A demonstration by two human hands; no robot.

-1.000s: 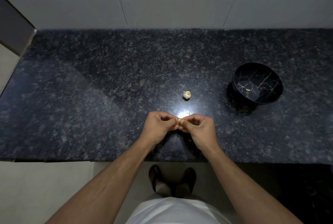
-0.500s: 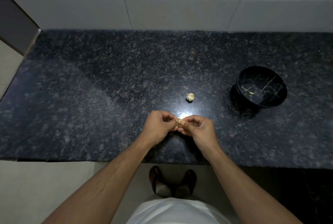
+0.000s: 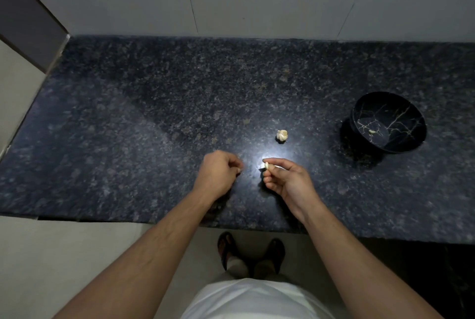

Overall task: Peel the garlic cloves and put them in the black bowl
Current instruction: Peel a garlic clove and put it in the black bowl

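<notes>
R hand (image 3: 285, 180) pinches one garlic clove (image 3: 266, 165) at thumb and fingertips, above the countertop (image 3: 128, 118) near its front edge, approx. mid-length. Clove looks pale and bare, so prob. peeled; skin remnants can't be ruled out at this res.

L hand (image 3: 218, 174) just beside, apart from R, fingers curled inward, knuckles up. Whether it holds peel scraps or nothing: can't tell, fingertips face away from cam.

Black bowl (image 3: 411, 138) sits twd the right end of the countertop, well apart from both hands. One small pale piece in it (image 3: 371, 132), likely a peeled clove already deposited.

Remaining garlic cluster (image 3: 282, 135) lies on the countertop between hands and bowl, nearer the hands, behind the R hand. Several cloves still joined, count not readable.

Progress est.: early. 1 clove in bowl, 1 in hand awaiting transfer, the cluster left to break up and peel.

Hard to make out: strong light glare on the stone right by the clove; loose skins on the dark speckled surface would not show. Right end of the countertop cut off by frame.
</notes>
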